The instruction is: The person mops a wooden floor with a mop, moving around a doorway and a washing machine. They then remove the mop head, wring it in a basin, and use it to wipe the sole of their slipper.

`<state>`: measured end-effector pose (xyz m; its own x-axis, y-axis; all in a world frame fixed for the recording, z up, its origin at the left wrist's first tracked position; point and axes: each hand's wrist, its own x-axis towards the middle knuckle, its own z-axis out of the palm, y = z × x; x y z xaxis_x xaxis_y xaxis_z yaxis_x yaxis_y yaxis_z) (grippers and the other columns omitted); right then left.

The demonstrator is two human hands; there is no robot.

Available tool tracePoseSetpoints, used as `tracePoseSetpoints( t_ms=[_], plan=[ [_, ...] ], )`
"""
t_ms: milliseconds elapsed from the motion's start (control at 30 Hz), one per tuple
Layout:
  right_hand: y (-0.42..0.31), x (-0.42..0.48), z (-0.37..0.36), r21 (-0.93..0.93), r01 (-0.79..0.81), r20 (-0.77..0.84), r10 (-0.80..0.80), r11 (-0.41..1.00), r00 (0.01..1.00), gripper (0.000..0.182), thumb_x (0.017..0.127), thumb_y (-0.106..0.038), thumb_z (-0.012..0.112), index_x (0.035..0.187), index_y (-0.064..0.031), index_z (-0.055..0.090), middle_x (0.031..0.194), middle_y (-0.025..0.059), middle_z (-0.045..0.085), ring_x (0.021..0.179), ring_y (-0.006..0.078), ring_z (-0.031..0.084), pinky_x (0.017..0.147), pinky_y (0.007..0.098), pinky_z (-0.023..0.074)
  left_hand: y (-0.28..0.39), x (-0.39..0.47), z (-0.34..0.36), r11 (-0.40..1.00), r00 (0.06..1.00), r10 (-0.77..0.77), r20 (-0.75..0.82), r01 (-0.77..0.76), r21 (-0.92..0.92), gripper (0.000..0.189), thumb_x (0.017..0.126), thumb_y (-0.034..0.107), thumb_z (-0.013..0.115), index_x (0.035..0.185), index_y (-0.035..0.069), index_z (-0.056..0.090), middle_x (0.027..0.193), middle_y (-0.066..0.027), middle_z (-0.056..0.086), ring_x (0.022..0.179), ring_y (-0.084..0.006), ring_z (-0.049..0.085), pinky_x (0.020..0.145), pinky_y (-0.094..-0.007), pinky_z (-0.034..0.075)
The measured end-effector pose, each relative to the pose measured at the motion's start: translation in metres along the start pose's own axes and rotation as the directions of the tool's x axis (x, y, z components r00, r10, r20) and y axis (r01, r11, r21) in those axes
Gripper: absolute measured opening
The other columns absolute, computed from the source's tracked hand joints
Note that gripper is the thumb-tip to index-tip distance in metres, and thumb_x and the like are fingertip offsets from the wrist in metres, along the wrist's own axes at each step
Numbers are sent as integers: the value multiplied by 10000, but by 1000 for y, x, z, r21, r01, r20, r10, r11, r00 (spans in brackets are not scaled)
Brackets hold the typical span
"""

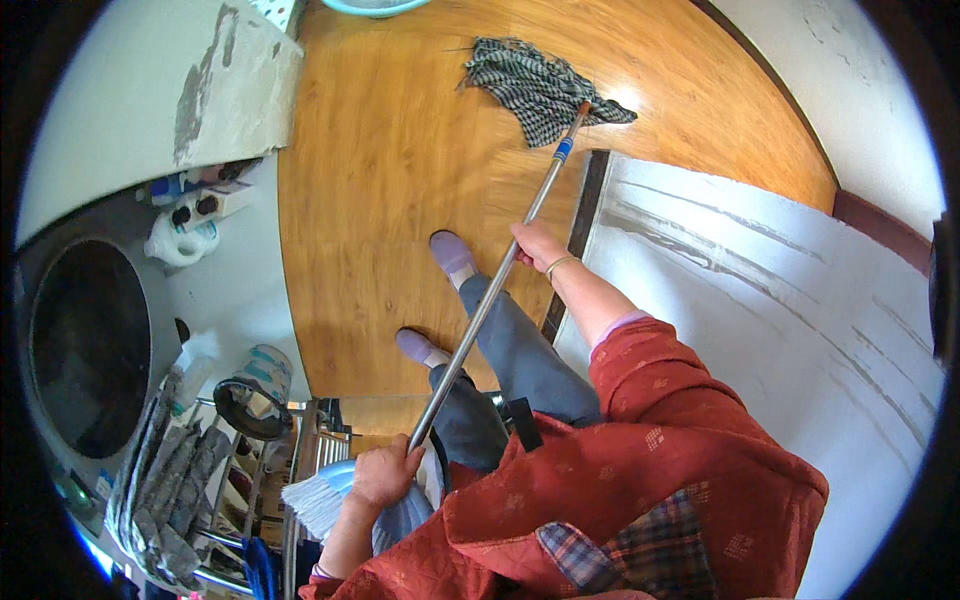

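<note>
A metal pole [480, 319] runs diagonally across the view, with a black-and-white checked cloth mop head [525, 86] at its far end, spread on the wood-look floor [360, 187]. My right hand [538, 246] grips the pole around its middle, a bracelet at the wrist. Lower down, near my body, my left hand [386, 469] is closed around the pole's near end. Beside and behind the left hand show the pale bristles of a blue broom [319, 495]. My feet in purple shoes [452, 253] stand left of the pole.
A white wall corner with dark skirting [581, 225] stands right of the pole. On the left are a washing machine [90, 349], a white detergent bottle [181, 238], a waste bin [259, 386] and a metal rack [255, 487]. A light-blue basin [376, 7] is at the top edge.
</note>
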<state>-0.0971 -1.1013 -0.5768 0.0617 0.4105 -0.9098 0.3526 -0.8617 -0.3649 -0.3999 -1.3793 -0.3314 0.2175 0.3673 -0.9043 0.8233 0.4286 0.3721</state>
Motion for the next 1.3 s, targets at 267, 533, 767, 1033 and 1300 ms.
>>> tracePoseSetpoints(
  t_ms=[267, 533, 767, 1033, 1300],
  plan=[
    [-13, 11, 136, -348, 149, 120, -113, 926, 986, 383, 895, -310, 580, 732, 32, 641, 649, 156, 645, 471, 230, 603, 421, 383, 458, -69, -36, 78, 985, 973, -151, -177, 133, -107, 360, 965, 401, 509, 957, 41, 525, 744, -251, 656, 747, -459, 640, 725, -566, 484],
    [21, -54, 179, -344, 169, 200, -104, 924, 974, 331, 882, -242, 566, 695, 27, 612, 582, 134, 598, 448, 211, 574, 368, 354, 418, -97, -100, 115, 982, 985, -152, -80, 141, -125, 364, 965, 408, 511, 969, 44, 512, 744, -258, 655, 728, -463, 637, 682, -557, 492],
    [25, -17, 85, -81, 88, -10, -89, 993, 996, 292, 889, -229, 538, 697, -10, 553, 539, 95, 543, 388, 186, 478, 341, 343, 338, -62, -46, 54, 1000, 994, -10, -105, 8, -14, 383, 966, 432, 511, 946, 50, 530, 731, -239, 663, 719, -449, 650, 673, -555, 497],
    [1, -1, 0, -12, 108, -193, -108, 994, 975, 319, 904, -231, 537, 671, -13, 528, 542, 109, 537, 386, 188, 466, 352, 333, 329, -6, 16, 14, 993, 991, 99, -93, -93, 68, 398, 965, 449, 504, 960, 54, 556, 748, -236, 670, 719, -452, 644, 704, -551, 489],
    [-7, 39, 2, -170, -40, -108, 22, 985, 994, 338, 911, -244, 517, 674, -3, 530, 561, 123, 571, 407, 181, 516, 331, 338, 340, -7, 36, 11, 995, 991, 23, -129, -11, 98, 370, 956, 427, 530, 935, 59, 557, 736, -231, 665, 710, -450, 638, 715, -549, 487]
  ],
)
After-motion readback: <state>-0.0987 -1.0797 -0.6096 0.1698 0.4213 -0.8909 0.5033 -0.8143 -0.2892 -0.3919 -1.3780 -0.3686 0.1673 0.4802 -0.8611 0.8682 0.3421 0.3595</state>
